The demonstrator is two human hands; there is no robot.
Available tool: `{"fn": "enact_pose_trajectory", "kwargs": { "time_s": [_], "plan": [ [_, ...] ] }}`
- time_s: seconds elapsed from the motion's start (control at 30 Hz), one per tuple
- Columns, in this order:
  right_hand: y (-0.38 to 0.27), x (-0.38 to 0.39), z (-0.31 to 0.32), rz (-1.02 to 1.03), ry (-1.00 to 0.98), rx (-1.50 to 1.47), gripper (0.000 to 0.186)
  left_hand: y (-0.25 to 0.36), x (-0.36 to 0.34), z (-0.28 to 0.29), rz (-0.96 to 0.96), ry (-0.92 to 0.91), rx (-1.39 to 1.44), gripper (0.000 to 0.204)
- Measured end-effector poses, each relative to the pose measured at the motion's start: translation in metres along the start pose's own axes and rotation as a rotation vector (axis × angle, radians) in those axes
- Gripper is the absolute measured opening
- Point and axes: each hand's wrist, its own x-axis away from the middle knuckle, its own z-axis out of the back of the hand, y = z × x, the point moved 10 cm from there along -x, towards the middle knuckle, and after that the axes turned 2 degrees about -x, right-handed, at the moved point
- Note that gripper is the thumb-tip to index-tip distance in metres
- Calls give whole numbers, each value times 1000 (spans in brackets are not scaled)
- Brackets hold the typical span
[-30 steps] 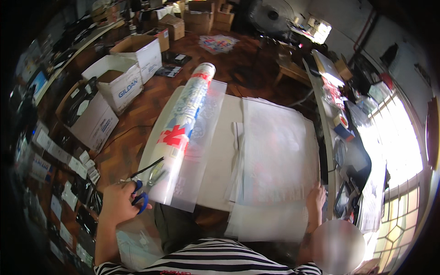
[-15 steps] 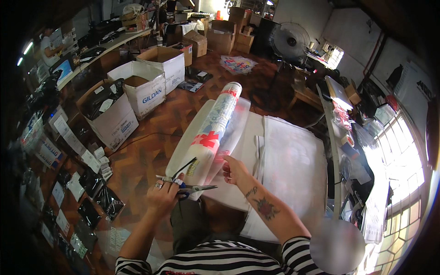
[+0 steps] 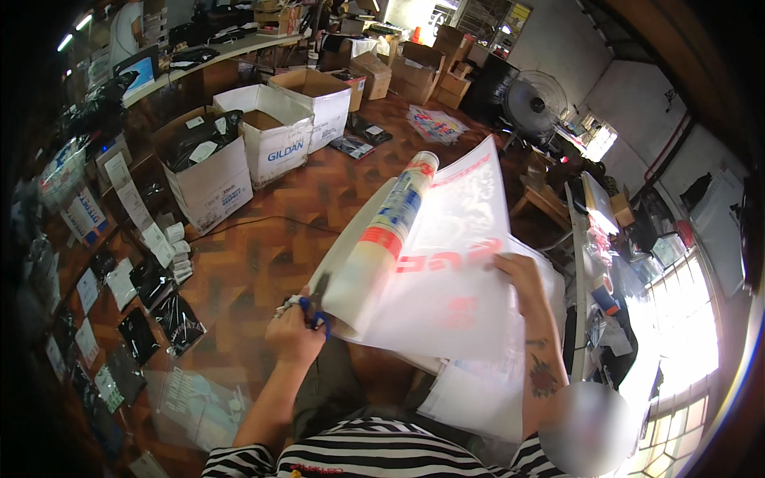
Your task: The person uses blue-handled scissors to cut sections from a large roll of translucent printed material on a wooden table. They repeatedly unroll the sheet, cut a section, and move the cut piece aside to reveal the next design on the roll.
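Note:
A long roll of translucent film [image 3: 382,231] printed in red and blue lies slanted in front of me. My left hand [image 3: 296,331] grips blue-handled scissors [image 3: 313,307] at the roll's near end, blades against the film's edge. My right hand [image 3: 523,275] holds the right side of the unrolled sheet [image 3: 458,271] and lifts it off the white table [image 3: 478,394]. More printed sheets lie flat on the table under it.
Open cardboard boxes [image 3: 275,135] stand on the wooden parquet floor [image 3: 255,247] to the left. Dark bagged garments [image 3: 163,315] and papers lie on the floor at the lower left. A fan [image 3: 532,103] stands at the back; a cluttered bench [image 3: 606,263] runs along the right.
The scissors have moved from open air to the roll's near end. My right hand went from the roll's middle to the sheet's right side and raised the sheet.

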Motion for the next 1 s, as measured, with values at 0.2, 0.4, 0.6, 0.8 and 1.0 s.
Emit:
{"fn": "enact_pose_trajectory", "kwargs": {
  "time_s": [0.2, 0.4, 0.6, 0.8, 1.0],
  "plan": [
    [130, 86, 108, -454, 180, -201, 23, -22, 20, -17, 103, -41, -35, 33],
    [254, 124, 129, -550, 263, 242, 26, -31, 30, -42, 80, -190, -51, 36],
    [100, 134, 17, 24, 480, 1050, 68, -21, 76, 1, 131, -509, 613, 31],
    [48, 172, -163, 646, -148, 789, 51, -16, 196, -22, -32, -1654, 324, 35],
    [52, 177, -188, 815, -104, 833, 33, 14, 175, -48, 396, -1624, 645, 32]
  ]
}}
